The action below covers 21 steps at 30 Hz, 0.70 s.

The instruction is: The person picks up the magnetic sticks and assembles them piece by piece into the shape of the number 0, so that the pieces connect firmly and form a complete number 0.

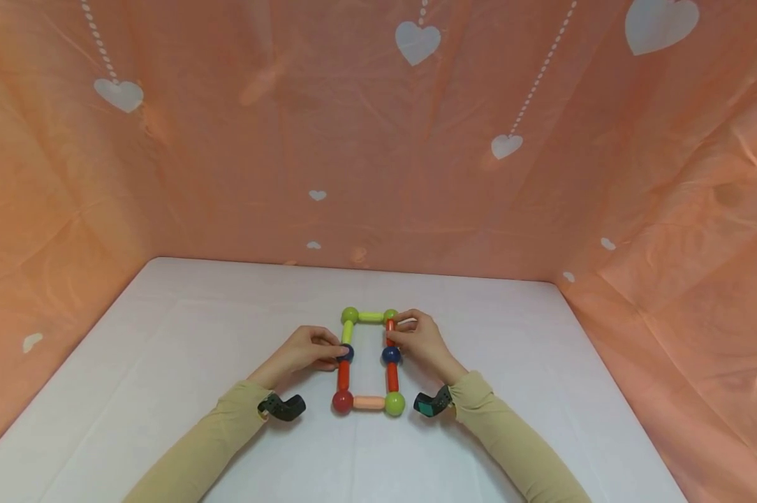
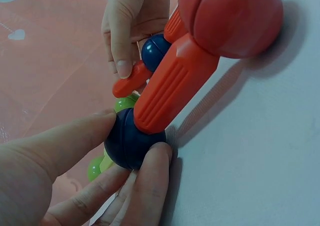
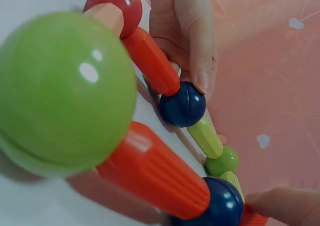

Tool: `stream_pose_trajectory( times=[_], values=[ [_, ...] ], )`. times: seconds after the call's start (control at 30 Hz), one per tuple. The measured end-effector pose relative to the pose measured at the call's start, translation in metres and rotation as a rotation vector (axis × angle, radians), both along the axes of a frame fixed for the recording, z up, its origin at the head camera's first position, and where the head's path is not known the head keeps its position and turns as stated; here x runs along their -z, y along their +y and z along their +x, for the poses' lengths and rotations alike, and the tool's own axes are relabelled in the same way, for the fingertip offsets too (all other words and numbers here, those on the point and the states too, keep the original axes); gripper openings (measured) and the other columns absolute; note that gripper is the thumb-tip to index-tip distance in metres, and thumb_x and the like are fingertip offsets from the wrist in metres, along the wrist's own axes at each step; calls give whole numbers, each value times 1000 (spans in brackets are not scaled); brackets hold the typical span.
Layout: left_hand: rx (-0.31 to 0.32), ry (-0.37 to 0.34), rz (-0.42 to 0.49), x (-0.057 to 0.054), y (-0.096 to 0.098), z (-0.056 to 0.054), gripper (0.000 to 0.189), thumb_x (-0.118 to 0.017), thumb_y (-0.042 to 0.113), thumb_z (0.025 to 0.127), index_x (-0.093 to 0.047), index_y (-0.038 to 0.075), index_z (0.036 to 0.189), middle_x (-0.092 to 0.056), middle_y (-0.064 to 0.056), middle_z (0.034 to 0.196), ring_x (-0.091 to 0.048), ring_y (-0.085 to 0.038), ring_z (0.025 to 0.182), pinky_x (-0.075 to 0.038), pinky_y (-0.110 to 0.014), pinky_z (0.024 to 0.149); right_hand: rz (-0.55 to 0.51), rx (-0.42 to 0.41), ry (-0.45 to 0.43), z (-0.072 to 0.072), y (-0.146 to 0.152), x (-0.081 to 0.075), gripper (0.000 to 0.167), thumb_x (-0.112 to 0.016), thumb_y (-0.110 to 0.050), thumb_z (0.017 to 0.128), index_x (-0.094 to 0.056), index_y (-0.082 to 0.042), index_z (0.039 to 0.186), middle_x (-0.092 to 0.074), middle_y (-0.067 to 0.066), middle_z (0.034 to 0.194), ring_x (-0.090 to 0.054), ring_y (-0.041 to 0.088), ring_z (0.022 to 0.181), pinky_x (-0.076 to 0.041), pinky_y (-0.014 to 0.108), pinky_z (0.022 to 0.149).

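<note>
Balls and sticks form a long rectangle on the table. My left hand (image 1: 304,347) pinches the left blue ball (image 2: 131,142), between a yellow-green stick (image 1: 348,333) and a red stick (image 2: 172,88). Across from it, my right hand (image 1: 422,341) grips the far right red stick (image 1: 390,335), between the right blue ball (image 1: 391,355) and a green ball (image 1: 390,316) partly behind the fingers. Another red stick (image 3: 157,171) runs from that blue ball to the near green ball (image 3: 65,90). A peach stick (image 1: 369,403) joins this ball to the red ball (image 1: 343,401).
At the far side, a yellow-green stick (image 1: 371,317) links two green balls, the left one (image 1: 350,315) at the corner. The white table (image 1: 498,335) is enclosed by orange cloth (image 1: 353,140) with white hearts. Dark wrist cameras (image 1: 284,406) jut inward from both sleeves.
</note>
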<state>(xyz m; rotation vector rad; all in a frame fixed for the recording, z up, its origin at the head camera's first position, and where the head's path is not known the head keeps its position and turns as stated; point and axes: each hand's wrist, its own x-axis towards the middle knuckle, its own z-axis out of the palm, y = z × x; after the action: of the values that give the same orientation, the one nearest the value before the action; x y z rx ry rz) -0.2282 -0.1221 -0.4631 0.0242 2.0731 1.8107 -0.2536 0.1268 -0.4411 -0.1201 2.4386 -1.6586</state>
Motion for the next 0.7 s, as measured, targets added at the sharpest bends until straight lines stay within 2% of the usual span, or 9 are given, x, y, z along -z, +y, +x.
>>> stream_pose_trajectory(
  times=[0.17,0.33,0.53,0.7],
  values=[
    [4,12,4,-1,1,-1,27,-76,10,83,-62,-6,100,-66,-12,84,-65,-17,69,-58,-33,69,3,11,-32,0,-1,1,31,-75,-9,82,-59,3,104,-68,10,85,-62,14,68,-52,24,56],
    [-2,3,10,-1,2,0,26,-75,9,83,-62,-6,99,-66,-12,84,-65,-17,68,-58,-32,69,27,31,-47,0,-2,3,31,-75,-10,82,-59,3,105,-68,11,86,-62,14,67,-51,23,55],
    [-15,3,10,0,1,0,27,-76,10,83,-62,-6,99,-66,-12,84,-64,-17,68,-58,-32,69,38,70,-24,1,-3,5,32,-75,-10,82,-60,3,107,-67,10,86,-62,12,65,-50,23,52],
    [-20,3,17,0,1,2,29,-76,12,83,-62,-7,100,-66,-12,85,-65,-17,69,-58,-33,70,27,58,-1,2,-1,7,33,-74,-10,82,-59,4,108,-68,11,87,-62,13,66,-51,23,53]
  ],
)
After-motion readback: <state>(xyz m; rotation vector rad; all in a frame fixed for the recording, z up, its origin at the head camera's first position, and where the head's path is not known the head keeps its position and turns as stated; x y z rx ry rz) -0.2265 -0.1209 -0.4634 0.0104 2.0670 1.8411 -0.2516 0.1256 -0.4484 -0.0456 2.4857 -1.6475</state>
